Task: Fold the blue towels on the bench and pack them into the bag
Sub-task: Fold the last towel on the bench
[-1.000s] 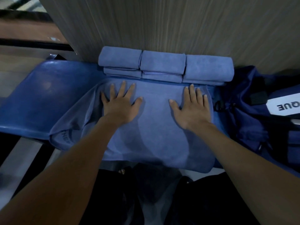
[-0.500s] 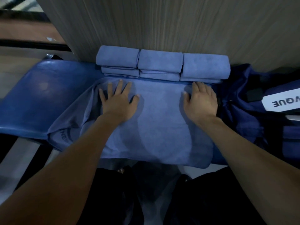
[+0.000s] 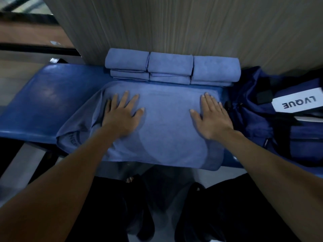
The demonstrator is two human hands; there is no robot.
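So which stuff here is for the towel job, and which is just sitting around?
For the job:
spread towel, under both flat hands: left hand, right hand
folded towels by the wall
bag
bench

Just there:
wooden wall
floor

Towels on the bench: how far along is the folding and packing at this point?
Done: folded towels sit stacked in a row against the wall. In hand: the left hand and right hand press flat on a spread towel, its left part rumpled, its near edge overhanging the bench. Left: finish this fold, then pack; no towel shows in the bag.
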